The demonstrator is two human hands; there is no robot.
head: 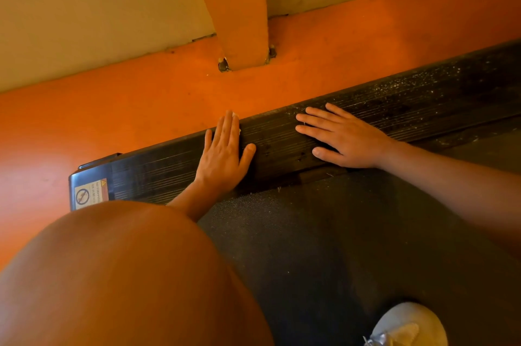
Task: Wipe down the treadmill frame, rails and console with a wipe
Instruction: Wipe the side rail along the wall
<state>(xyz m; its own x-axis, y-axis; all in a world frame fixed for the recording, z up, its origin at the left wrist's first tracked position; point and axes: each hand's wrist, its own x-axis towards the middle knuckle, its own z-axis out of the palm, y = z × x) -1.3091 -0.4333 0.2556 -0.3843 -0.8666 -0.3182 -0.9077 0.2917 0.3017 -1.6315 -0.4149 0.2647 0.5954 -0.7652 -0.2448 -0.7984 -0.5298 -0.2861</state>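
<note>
Rail (279, 138) runs lower left to upper right.

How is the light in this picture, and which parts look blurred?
Head view: warm orange light tints everything; the side rail darkens toward the right, where pale dust specks show; the knee near the lens is soft and oversized; the left hand and right hand are fairly sharp.
</note>
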